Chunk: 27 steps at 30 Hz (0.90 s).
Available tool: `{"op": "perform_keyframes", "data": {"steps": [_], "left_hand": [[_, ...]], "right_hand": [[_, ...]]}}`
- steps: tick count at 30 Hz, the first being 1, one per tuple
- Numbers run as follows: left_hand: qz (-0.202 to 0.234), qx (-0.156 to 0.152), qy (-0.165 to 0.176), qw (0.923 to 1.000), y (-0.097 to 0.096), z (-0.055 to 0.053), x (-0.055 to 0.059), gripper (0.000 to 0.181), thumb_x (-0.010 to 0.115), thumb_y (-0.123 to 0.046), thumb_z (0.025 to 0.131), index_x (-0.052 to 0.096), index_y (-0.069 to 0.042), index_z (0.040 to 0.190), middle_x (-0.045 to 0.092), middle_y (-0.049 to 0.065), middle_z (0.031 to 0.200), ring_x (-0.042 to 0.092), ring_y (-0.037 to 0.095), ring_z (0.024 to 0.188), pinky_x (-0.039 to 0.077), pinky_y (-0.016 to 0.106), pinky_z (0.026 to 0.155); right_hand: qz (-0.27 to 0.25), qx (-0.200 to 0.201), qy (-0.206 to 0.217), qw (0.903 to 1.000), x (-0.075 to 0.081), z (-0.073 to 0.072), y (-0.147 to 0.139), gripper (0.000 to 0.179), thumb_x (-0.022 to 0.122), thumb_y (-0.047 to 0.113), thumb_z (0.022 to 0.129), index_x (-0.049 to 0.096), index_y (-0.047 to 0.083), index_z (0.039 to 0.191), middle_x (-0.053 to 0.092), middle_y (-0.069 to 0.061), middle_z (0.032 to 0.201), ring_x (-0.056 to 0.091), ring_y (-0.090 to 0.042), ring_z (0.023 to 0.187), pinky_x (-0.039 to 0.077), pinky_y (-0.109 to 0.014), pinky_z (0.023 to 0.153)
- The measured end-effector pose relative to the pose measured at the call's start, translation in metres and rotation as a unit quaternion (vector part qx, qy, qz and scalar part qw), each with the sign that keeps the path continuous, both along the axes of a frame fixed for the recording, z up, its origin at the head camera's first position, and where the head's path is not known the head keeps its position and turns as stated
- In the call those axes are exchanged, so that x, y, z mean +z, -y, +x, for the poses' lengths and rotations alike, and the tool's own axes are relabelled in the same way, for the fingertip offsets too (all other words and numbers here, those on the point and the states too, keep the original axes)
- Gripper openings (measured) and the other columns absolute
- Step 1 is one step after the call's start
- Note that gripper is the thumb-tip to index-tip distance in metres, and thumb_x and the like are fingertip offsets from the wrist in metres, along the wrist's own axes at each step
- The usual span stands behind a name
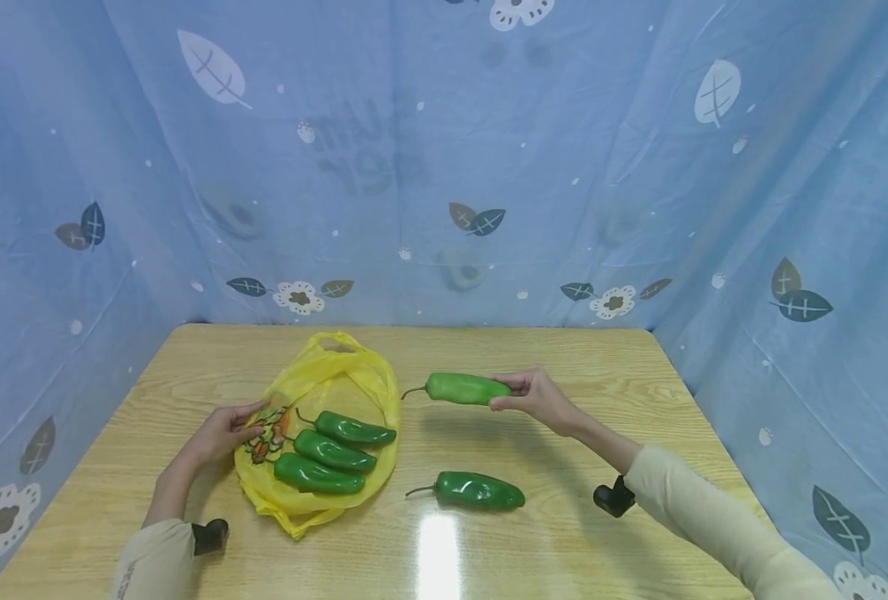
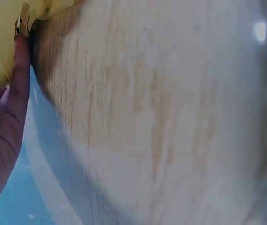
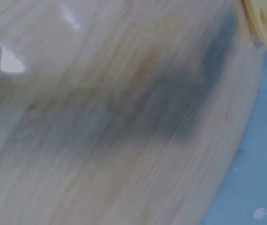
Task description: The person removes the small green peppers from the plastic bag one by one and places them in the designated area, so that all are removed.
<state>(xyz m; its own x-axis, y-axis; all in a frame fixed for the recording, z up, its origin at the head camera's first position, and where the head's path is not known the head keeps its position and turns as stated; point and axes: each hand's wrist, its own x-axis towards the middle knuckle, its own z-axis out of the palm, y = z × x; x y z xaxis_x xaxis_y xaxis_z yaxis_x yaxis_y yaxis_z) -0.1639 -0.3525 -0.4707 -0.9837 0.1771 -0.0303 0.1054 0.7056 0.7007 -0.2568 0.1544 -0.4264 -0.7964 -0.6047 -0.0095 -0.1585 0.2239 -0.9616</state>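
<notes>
A blue curtain [image 1: 391, 142] with leaves and flowers hangs behind a wooden counter [image 1: 639, 392]. The counter's far edge, at 12 o'clock, runs along the curtain.

Seen from the counter's middle, the right arm reaches in from 4 o'clock. Its hand [image 1: 540, 402] is nearly closed, with the thumb and fingers pinching the blunt end of a green pepper [image 1: 462, 388]. That pepper is up off the wood, with a shadow below it. Its stem points to 9 o'clock, and the tip shows just beside a yellow bag [image 1: 305, 367].

The left arm comes from 7 o'clock. Its hand [image 1: 217, 436] is partly closed and pinches the bag's rim at the bag's 9 o'clock side.

There is room on the wood between the bag and the right edge. One loose pepper [image 1: 480, 490] lies there, near the bag, between 3 and 4 o'clock from it.

The loose pepper is dark and shiny. The held one is lighter. Three more peppers [image 1: 335, 451] lie side by side in the wide-open bag, stems toward 10 o'clock.
</notes>
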Motion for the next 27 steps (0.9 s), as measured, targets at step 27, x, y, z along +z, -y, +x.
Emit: {"op": "perform_keyframes", "data": {"steps": [27], "left_hand": [[0.013, 0.004, -0.005, 0.9999, 0.000, 0.000, -0.004, 0.048, 0.060, -0.003, 0.093, 0.044, 0.013, 0.136, 0.041, 0.034, 0.137, 0.043, 0.052, 0.121, 0.046, 0.053, 0.092]], "right_hand": [[0.013, 0.019, -0.023, 0.9995, -0.047, 0.004, -0.010, 0.053, 0.072, 0.012, 0.086, 0.054, -0.008, 0.131, 0.052, -0.026, 0.132, 0.067, -0.015, 0.096, 0.055, -0.024, 0.077]]}}
